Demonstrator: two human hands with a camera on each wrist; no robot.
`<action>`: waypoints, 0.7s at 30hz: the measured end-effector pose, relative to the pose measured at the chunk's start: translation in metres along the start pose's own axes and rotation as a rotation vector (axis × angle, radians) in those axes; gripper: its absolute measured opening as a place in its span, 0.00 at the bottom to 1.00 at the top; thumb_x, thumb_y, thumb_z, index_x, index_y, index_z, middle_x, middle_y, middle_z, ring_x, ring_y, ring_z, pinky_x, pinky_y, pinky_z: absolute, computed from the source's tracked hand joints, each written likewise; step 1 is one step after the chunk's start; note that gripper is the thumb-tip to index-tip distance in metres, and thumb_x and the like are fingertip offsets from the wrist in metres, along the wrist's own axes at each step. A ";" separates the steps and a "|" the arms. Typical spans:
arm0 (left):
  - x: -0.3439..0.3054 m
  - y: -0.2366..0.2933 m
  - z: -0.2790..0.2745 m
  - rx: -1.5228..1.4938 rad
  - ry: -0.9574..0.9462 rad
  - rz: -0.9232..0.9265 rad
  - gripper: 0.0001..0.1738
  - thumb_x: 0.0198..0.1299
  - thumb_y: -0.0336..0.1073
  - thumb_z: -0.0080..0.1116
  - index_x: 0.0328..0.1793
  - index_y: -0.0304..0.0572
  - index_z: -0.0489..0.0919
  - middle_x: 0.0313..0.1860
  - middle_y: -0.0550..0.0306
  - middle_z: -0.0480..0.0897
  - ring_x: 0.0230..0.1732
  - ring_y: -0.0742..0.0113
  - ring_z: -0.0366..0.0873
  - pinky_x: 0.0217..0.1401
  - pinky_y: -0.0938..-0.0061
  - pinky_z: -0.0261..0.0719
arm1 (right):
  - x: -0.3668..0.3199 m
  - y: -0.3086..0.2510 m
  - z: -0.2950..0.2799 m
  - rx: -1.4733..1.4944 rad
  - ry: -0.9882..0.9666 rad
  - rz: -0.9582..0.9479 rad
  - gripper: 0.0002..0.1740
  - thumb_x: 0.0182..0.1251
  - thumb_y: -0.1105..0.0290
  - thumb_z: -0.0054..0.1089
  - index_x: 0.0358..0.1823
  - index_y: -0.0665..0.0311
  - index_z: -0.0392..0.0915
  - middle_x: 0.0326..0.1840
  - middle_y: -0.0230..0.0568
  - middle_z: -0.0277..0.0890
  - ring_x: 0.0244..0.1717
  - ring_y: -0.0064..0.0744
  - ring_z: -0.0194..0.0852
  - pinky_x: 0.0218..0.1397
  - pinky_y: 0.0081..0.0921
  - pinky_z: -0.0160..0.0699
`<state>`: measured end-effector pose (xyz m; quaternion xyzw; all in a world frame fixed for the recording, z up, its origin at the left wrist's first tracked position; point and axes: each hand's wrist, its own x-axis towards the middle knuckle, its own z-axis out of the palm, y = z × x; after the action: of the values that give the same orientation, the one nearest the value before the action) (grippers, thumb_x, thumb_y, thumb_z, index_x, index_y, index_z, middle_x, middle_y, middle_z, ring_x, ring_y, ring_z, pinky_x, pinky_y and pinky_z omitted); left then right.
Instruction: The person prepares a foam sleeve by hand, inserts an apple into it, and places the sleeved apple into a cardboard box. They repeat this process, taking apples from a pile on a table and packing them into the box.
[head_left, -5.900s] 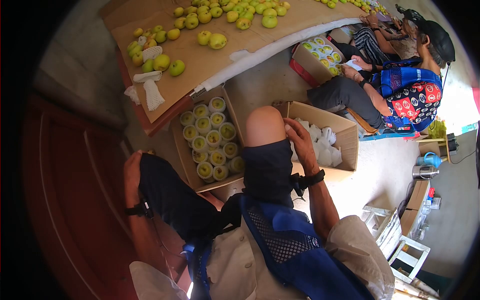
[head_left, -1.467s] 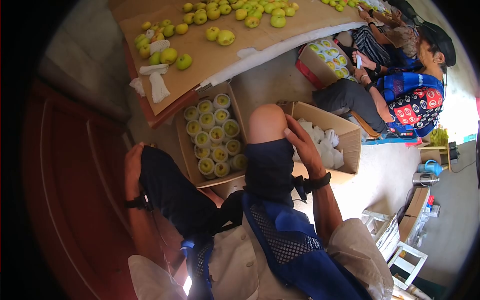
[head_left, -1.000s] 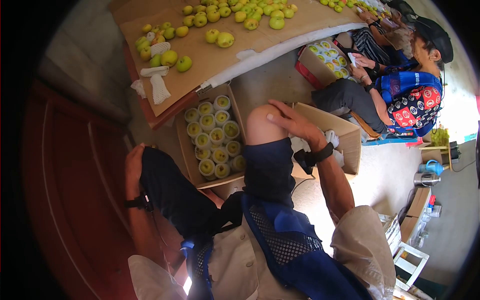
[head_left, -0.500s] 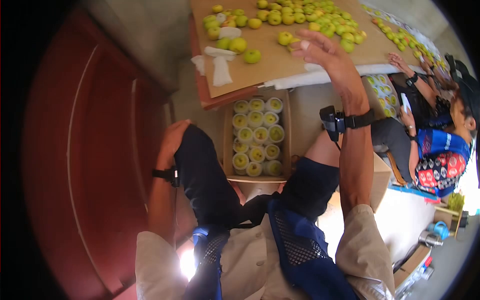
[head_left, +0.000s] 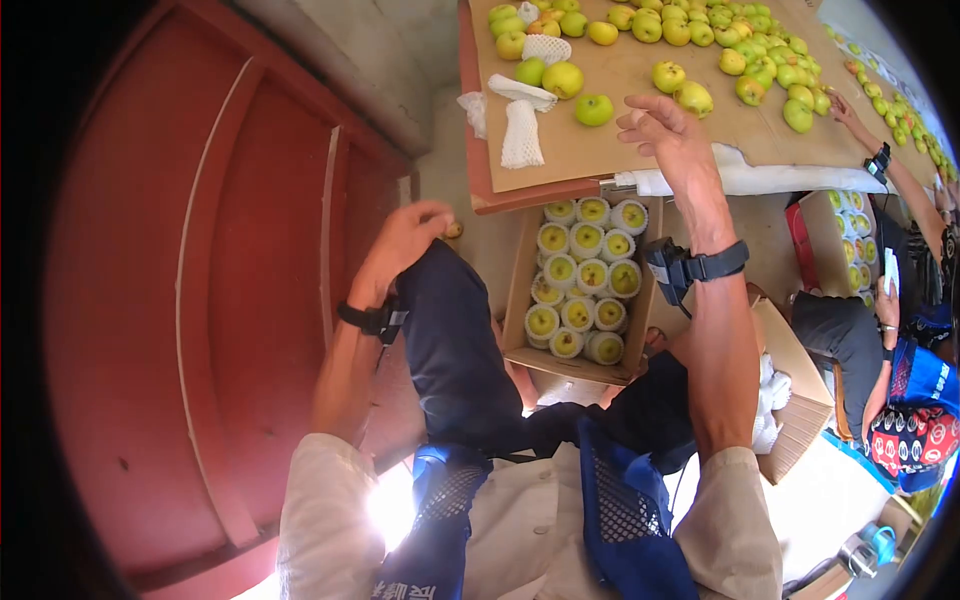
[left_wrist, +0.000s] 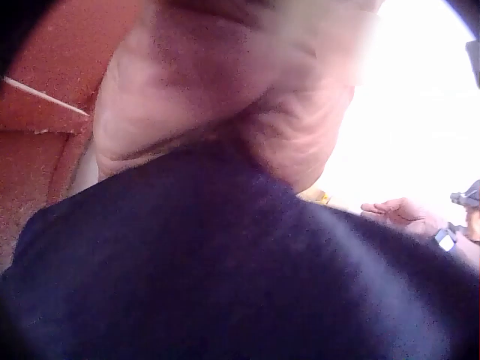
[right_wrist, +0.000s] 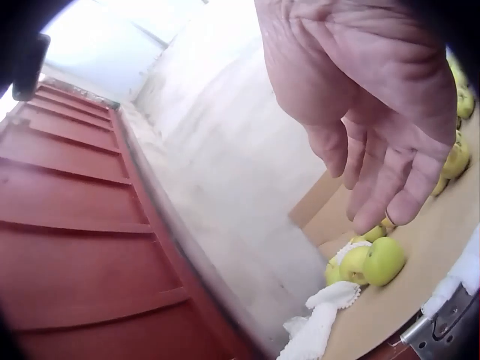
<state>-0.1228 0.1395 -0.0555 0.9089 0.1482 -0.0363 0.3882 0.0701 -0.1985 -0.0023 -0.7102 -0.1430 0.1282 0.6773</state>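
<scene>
Fruit (head_left: 594,109), green and yellow-green, lies loose on the cardboard-covered bench (head_left: 600,165). The right hand (head_left: 665,130) hangs just above that sheet, fingers spread and relaxed, holding nothing; the nearest pieces sit just beside it, untouched. The left hand (head_left: 405,240) rests on the left knee (head_left: 440,290), fingers draped loosely over dark cloth, seemingly as a prop for the forward lean. A box (head_left: 519,300) of net-wrapped fruit stands on the floor between the knees, just under the bench edge, probably to keep it within easy reach. Empty foam nets (head_left: 521,135) lie near the bench corner. The left wrist view is a blur of skin and cloth, the bench's far end is cut off, and I cannot tell apple from pear.
</scene>
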 end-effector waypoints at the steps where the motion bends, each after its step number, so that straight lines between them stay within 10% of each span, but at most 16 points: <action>1: 0.009 0.010 -0.001 0.006 -0.003 -0.009 0.22 0.68 0.45 0.60 0.55 0.32 0.85 0.47 0.47 0.89 0.49 0.63 0.84 0.56 0.71 0.79 | -0.001 -0.002 0.002 -0.021 0.029 -0.038 0.21 0.76 0.65 0.56 0.63 0.70 0.78 0.51 0.47 0.87 0.49 0.32 0.86 0.53 0.28 0.77; 16: 0.152 0.074 0.056 0.212 0.192 -0.156 0.27 0.58 0.52 0.69 0.50 0.34 0.86 0.45 0.42 0.89 0.47 0.50 0.88 0.52 0.59 0.82 | 0.009 0.021 0.024 -0.143 0.034 -0.143 0.16 0.72 0.69 0.58 0.56 0.70 0.83 0.39 0.44 0.86 0.40 0.27 0.81 0.47 0.27 0.79; 21: 0.145 0.061 0.050 -0.523 0.144 0.007 0.20 0.56 0.37 0.76 0.50 0.32 0.83 0.43 0.51 0.87 0.43 0.67 0.84 0.50 0.70 0.80 | 0.009 0.026 0.035 -0.212 -0.019 -0.120 0.18 0.72 0.67 0.60 0.57 0.70 0.82 0.42 0.47 0.87 0.44 0.31 0.84 0.51 0.30 0.80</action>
<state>0.0360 0.0985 -0.0746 0.7784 0.1765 0.0694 0.5985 0.0663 -0.1641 -0.0299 -0.7667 -0.2042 0.0783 0.6036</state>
